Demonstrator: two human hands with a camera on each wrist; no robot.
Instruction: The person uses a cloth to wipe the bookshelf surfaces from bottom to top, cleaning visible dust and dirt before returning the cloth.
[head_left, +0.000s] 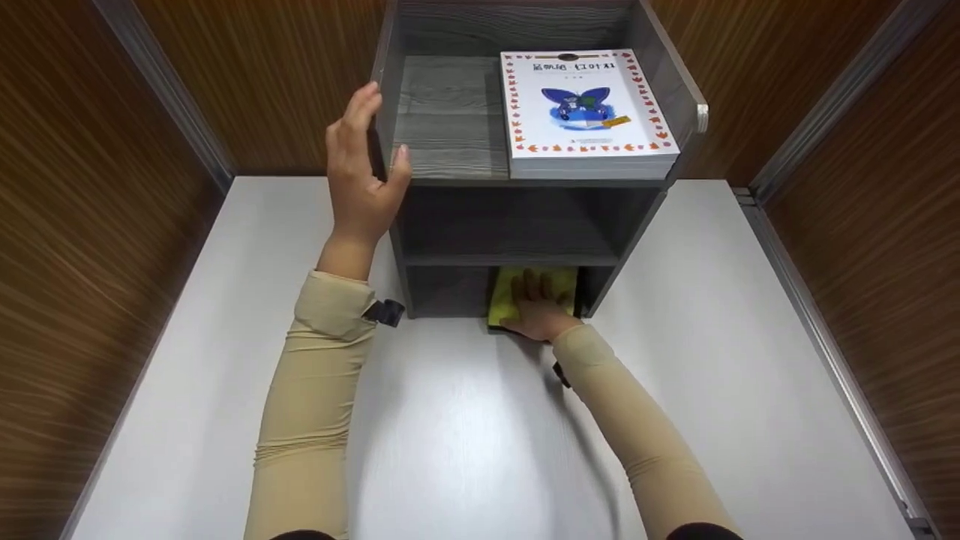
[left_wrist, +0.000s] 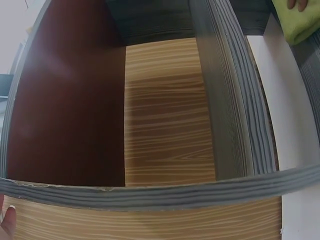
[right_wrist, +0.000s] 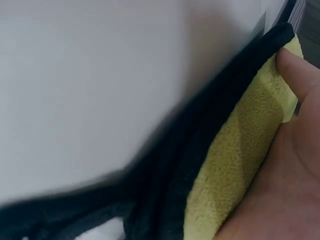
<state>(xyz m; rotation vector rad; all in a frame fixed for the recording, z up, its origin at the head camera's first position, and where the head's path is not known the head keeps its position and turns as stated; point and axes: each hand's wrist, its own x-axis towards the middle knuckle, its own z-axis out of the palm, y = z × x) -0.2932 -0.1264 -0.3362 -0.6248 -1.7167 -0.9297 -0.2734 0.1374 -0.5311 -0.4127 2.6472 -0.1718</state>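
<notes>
A small grey wood-grain shelf unit [head_left: 517, 259] stands in front of me. My left hand [head_left: 360, 169] touches its left side panel near the top, fingers straight along the outside and thumb by the front edge. In the lowest compartment, my right hand [head_left: 541, 304] lies with spread fingers on a yellow cloth [head_left: 501, 304]. The cloth has a dark edge, and its front part pokes out past the shelf. From the right wrist, the thumb is seen resting on the yellow cloth [right_wrist: 235, 150], and the fingertips are out of sight.
A stack of white books [head_left: 577, 112] with a butterfly cover sits on the right of the top shelf. The unit stands on a white table [head_left: 442, 450]. Wood-grain walls [head_left: 82, 187] close in on the left, right and back.
</notes>
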